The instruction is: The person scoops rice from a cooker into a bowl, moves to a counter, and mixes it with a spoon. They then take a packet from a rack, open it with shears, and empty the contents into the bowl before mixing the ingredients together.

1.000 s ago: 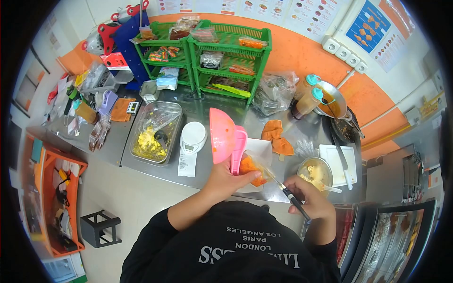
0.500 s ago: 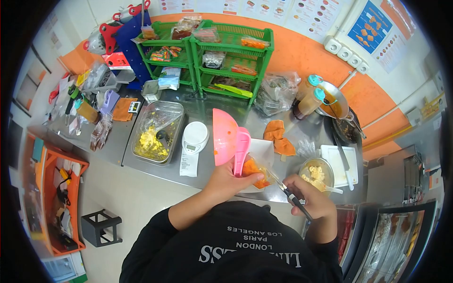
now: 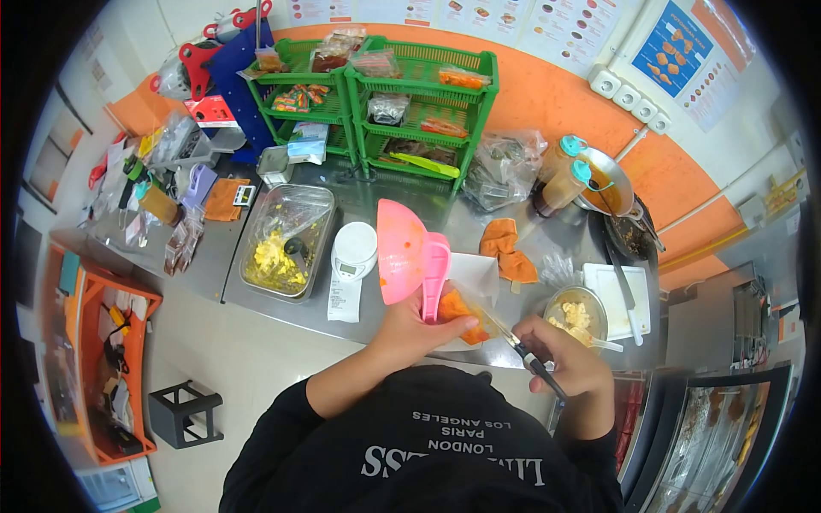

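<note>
My left hand is closed around the handle side of a pink plastic scoop, its wide bowl tipped sideways and spotted with orange. The thumb of that hand also pinches a clear plastic bag with orange food in it. My right hand grips a slim metal tool with a black handle. Its metal end points at the bag; I cannot tell whether it is tongs or scissors. Behind the bag lies a white paper tray. Just beyond the right hand sits a bowl of pale yellow crumbles.
Left of the scoop stand a white kitchen scale and a clear tub of yellow food. Green racks rise behind. An orange cloth, a knife on a white board, bottles and a pan lie right.
The pink scoop has shifted slightly left and down with my left hand. Both hands keep their holds, and the rest looks the same.
</note>
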